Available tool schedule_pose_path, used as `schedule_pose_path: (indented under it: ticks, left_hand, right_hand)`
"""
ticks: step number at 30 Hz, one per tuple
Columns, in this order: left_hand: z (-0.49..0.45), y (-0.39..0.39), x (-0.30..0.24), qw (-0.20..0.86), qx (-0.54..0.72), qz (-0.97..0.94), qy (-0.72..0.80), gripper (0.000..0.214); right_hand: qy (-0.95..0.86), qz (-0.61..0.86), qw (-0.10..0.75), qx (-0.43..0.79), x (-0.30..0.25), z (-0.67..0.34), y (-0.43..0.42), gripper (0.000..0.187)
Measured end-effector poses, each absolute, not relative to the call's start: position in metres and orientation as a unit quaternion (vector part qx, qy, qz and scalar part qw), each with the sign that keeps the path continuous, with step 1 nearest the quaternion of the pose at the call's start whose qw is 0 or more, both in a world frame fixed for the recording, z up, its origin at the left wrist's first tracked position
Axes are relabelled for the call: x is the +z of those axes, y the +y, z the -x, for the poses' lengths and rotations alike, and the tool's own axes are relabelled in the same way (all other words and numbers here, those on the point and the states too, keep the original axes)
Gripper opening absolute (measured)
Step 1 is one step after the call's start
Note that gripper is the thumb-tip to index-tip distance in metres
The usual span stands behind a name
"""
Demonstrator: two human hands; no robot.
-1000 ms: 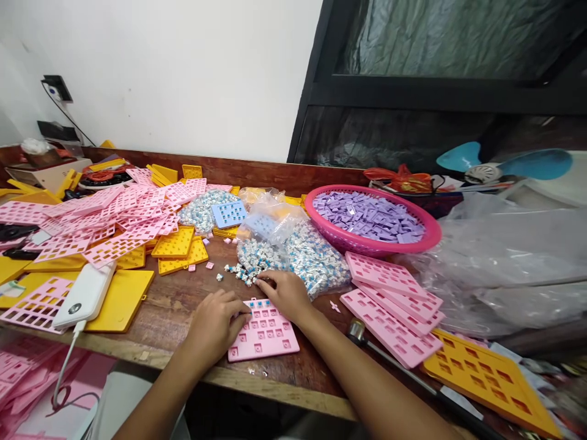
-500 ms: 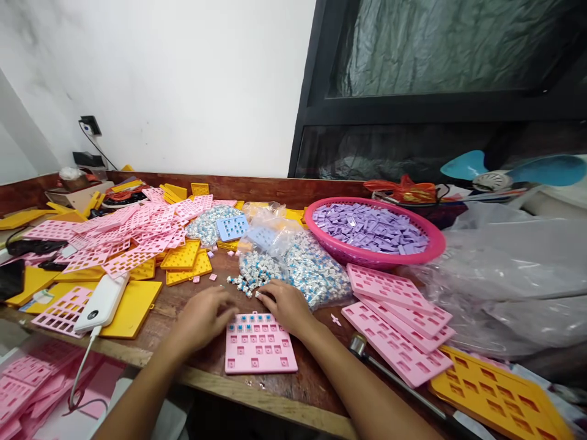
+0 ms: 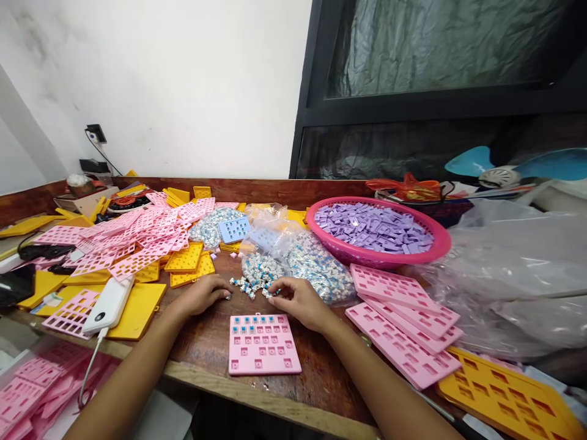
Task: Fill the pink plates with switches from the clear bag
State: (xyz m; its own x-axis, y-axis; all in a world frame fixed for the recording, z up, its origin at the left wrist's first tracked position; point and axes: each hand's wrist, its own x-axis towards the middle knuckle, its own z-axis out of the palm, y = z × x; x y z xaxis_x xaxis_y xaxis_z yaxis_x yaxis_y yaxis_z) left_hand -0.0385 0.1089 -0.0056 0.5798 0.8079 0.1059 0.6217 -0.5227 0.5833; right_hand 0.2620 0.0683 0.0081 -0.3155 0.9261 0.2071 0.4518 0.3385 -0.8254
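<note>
A pink slotted plate [image 3: 263, 344] lies flat near the table's front edge, its top row filled with small blue-and-white pieces. Just beyond it is a loose heap of those small pieces [image 3: 257, 274] spilling from clear bags. My left hand [image 3: 202, 294] rests on the table left of the heap, fingers curled, fingertips at a stray piece. My right hand [image 3: 300, 300] is at the heap's near edge, fingers pinched over pieces.
A pink basket [image 3: 438, 247] holds lilac tiles at the back right. Stacked pink plates [image 3: 403, 318] lie right of my arm, a yellow plate [image 3: 504, 391] beyond them. More pink and yellow plates [image 3: 137, 244] cover the left side, with a white power bank [image 3: 110, 305]. Crumpled clear plastic [image 3: 518, 275] fills the right.
Both hands left the pink plate and moved forward to the heap of small pieces. The plate's top row now shows more blue pieces than a second ago.
</note>
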Motion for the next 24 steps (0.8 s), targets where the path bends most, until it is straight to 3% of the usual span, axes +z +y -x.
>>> schedule_pose_path:
  ticks: [4, 10, 18, 24]
  left_hand:
    - [0.04, 0.105, 0.001, 0.257, 0.165, -0.875, 0.375, 0.025]
    - [0.034, 0.084, 0.015, 0.163, 0.13, -0.88, 0.427, 0.016]
    - [0.009, -0.006, 0.012, 0.188, 0.227, -0.834, 0.467, 0.013]
    - [0.004, -0.016, -0.013, 0.169, 0.275, -0.842, 0.433, 0.021]
  right_hand:
    - [-0.776, 0.426, 0.318, 0.338, 0.016, -0.274, 0.065, 0.019]
    - [-0.817, 0.438, 0.205, 0.316, 0.02, -0.278, 0.061, 0.016]
    - [-0.797, 0.461, 0.177, 0.348, 0.015, -0.275, 0.064, 0.015]
    - [-0.806, 0.445, 0.171, 0.351, 0.016, -0.276, 0.064, 0.012]
